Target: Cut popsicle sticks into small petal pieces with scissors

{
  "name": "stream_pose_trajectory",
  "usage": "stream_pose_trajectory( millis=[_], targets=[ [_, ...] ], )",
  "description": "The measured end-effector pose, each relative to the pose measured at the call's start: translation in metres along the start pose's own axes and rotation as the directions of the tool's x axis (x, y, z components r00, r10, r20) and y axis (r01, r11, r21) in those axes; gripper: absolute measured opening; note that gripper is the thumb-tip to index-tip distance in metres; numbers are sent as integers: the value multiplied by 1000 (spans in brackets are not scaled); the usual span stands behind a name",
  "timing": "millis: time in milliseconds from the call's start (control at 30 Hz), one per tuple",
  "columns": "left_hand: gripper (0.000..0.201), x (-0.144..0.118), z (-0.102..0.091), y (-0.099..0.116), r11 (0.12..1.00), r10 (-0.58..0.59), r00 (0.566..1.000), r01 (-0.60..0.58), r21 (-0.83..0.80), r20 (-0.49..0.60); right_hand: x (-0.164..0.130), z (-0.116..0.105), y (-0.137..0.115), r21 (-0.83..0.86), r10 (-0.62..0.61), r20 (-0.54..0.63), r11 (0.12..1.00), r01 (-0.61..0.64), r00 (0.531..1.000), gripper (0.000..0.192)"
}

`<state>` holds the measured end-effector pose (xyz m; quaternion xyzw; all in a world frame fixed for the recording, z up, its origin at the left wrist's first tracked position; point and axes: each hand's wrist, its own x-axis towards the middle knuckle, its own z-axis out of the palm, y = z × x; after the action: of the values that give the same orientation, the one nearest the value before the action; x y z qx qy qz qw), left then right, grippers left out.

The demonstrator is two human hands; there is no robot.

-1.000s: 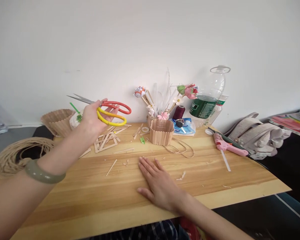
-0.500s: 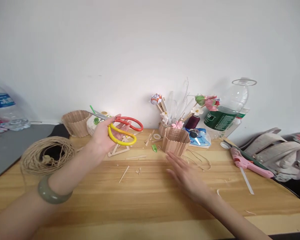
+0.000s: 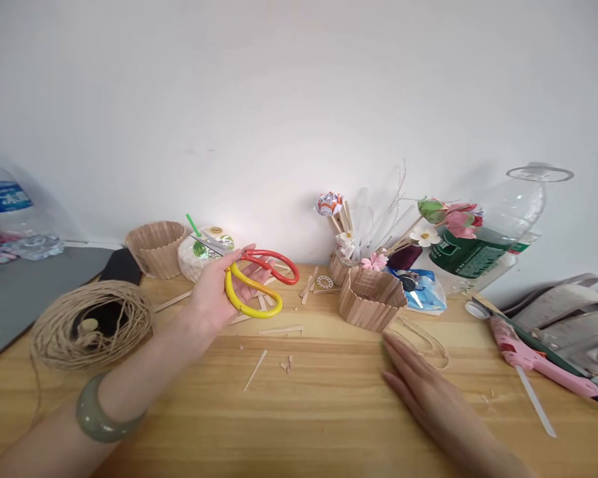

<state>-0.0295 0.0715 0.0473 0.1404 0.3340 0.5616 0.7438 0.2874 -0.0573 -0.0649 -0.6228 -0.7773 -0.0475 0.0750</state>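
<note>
Left hand (image 3: pixel 212 299): palm turned up, fingers curled loosely around the scissors (image 3: pixel 253 284), which are held above the desk (image 3: pixel 303 425). Scissors have one red and one yellow handle; handles point right, blades slightly parted and pointing to the far left, in front of a white round object (image 3: pixel 192 260) with a green straw. Green bangle (image 3: pixel 92 411) on the left wrist. Right hand (image 3: pixel 428 392): palm down, fingers extended and close together, low over or on the desk, no grip visible. Its fingertips lie just beside the front stick basket (image 3: pixel 371 312); contact cannot be told. A thin cord loop (image 3: pixel 436 352) lies near these fingers. Twine coil (image 3: pixel 124 318) at left, near the left forearm; second stick basket (image 3: pixel 159 259) behind it. Loose sticks (image 3: pixel 282 330) lie between the hands. Pink glue gun (image 3: pixel 523 355) at far right.
</note>
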Motion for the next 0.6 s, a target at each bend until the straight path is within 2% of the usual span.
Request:
stream_pose_trajectory(
  millis=[100, 133, 200, 333, 433, 500, 600],
  targets=[
    [18, 3, -1, 0, 1000, -6, 1000, 6, 11, 1, -10, -5, 15, -33, 29, -61, 999, -31, 998, 48],
    [18, 3, -1, 0, 1000, -12, 1000, 11, 16, 5, -7, -8, 11, -27, -6, -74, 1000, 4, 997, 46],
    [17, 4, 2, -1, 999, -27, 1000, 27, 26, 15, 10, -14, -8, 62, -146, -89, 987, 152, 985, 42],
    [16, 3, 9, 2, 999, -18, 999, 17, 28, 39, 76, -20, -67, 199, -335, 34, 926, 322, 942, 43],
    [17, -1, 13, 7, 1000, 5, 999, -5, 25, 31, 126, -13, -96, 289, -454, 111, 866, 408, 884, 51],
    [17, -4, 14, 11, 1000, 10, 1000, -11, 29, 21, 145, -6, -102, 321, -481, 166, 852, 414, 861, 56],
    [16, -7, 12, 16, 999, 28, 1000, -29, 38, 10, 140, -5, -92, 345, -485, 236, 852, 394, 842, 62]
  ],
)
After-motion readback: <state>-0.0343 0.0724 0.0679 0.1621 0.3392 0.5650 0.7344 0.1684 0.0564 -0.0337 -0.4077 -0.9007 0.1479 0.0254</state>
